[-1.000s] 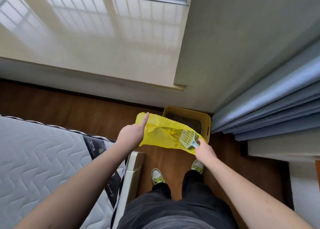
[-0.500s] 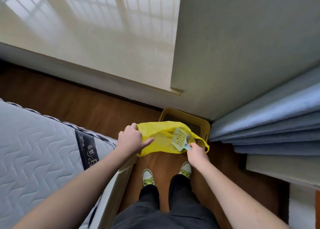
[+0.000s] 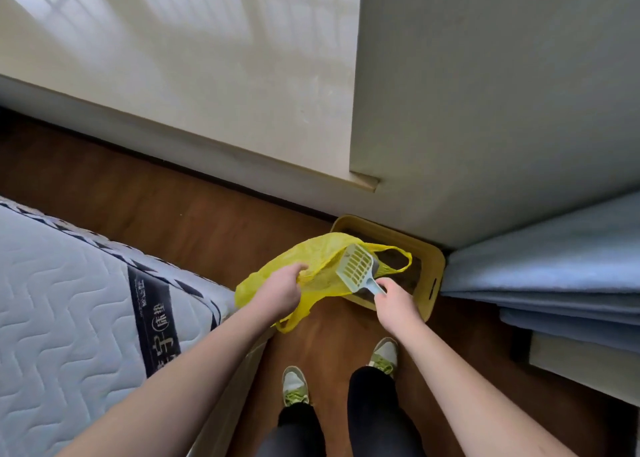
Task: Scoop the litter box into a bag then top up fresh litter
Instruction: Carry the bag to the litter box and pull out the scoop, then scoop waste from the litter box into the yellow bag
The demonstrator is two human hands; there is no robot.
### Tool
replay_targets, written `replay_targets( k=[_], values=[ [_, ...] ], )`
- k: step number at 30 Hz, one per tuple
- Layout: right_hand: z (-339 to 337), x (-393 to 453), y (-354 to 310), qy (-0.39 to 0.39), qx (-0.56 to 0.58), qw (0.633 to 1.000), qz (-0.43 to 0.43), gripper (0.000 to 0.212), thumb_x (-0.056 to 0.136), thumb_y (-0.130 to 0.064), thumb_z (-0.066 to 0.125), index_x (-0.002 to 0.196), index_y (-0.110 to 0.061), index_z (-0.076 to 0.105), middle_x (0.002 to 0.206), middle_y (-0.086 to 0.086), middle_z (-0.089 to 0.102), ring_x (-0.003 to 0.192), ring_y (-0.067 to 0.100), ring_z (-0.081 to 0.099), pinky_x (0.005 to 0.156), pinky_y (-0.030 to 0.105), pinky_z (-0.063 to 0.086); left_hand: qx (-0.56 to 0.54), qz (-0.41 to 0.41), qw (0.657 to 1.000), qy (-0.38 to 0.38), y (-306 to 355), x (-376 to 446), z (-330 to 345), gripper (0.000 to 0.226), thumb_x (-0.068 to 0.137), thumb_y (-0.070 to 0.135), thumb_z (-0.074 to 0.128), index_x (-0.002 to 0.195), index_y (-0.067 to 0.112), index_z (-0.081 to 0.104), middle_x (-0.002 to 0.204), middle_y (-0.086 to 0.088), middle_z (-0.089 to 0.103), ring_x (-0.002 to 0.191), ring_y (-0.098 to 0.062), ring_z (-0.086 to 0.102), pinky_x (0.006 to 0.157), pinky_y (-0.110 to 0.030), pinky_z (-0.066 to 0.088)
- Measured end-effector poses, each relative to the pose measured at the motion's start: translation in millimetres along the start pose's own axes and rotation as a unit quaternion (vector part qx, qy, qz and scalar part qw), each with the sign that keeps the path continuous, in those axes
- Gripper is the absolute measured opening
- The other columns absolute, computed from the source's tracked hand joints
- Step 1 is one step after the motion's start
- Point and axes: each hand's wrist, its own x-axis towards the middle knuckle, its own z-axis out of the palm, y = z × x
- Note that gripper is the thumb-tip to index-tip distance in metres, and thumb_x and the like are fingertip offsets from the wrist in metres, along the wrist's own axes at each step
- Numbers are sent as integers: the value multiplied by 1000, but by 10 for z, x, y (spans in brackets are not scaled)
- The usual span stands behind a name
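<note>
Standing over the corner of the room, a person is seen from above, with both arms extended downward. The yellow plastic bag (image 3: 311,269) is gripped at its rim by the left hand (image 3: 280,292), fingers curled into the film; one handle loop hangs below that hand, the other loop lies over the litter box (image 3: 434,266). The pale slotted scoop (image 3: 356,271) is held by its handle in the right hand (image 3: 394,300), fingers closed round it, with the blade raised over the bag's mouth and tilted. No contents can be made out on the blade. The litter box, yellow-walled with dark litter inside, is set on the wooden floor (image 3: 173,207) against the wall, partly covered by the bag. A quilted mattress (image 3: 69,300) is noted to the left, folded blue bedding (image 3: 540,269) to the right, and two light shoes (image 3: 294,385) below the hands.
</note>
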Motion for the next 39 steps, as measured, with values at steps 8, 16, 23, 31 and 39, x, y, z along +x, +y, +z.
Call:
replay_targets(
  k=[8, 16, 23, 31, 39],
  values=[
    [619, 659, -21, 8, 73, 997, -29, 39, 96, -15, 34, 128, -29, 52, 97, 3, 62, 67, 14, 53, 52, 24, 37, 78, -54, 993, 74, -487, 850, 339, 32, 86, 52, 55, 106, 29, 67, 97, 3, 67, 99, -23, 62, 83, -36, 53],
    [1181, 1288, 129, -11, 38, 997, -63, 36, 97, -18, 37, 127, -31, 53, 96, -1, 64, 71, 14, 59, 55, 24, 42, 21, -59, 998, 18, -885, 1754, 560, 39, 91, 35, 57, 59, 13, 52, 55, -2, 47, 63, -24, 51, 57, -28, 38],
    [1456, 2261, 455, -2, -45, 998, -36, 36, 98, -20, 41, 131, -22, 55, 116, 5, 65, 98, 26, 61, 77, 32, 47, 55, 15, 996, 63, -1341, 2457, 788, 29, 93, 22, 58, 121, 13, 57, 108, -11, 66, 105, -31, 62, 80, -32, 47],
    [1824, 3161, 628, -18, -65, 993, -92, 35, 99, -22, 42, 131, -22, 56, 108, 5, 67, 84, 22, 59, 57, 25, 41, 130, 247, 960, 14, -1650, 3115, 1101, 62, 87, -7, 49, 135, 32, 44, 143, 0, 47, 110, -17, 56, 85, -21, 43],
    [1733, 3601, 670, -38, -92, 982, -163, 27, 98, -23, 45, 113, -20, 67, 70, -10, 56, 63, 11, 51, 51, 25, 36, 215, 265, 927, 156, -1526, 3610, 1291, 48, 88, 3, 49, 131, 23, 57, 135, 2, 57, 115, -23, 58, 87, -31, 46]
  ],
)
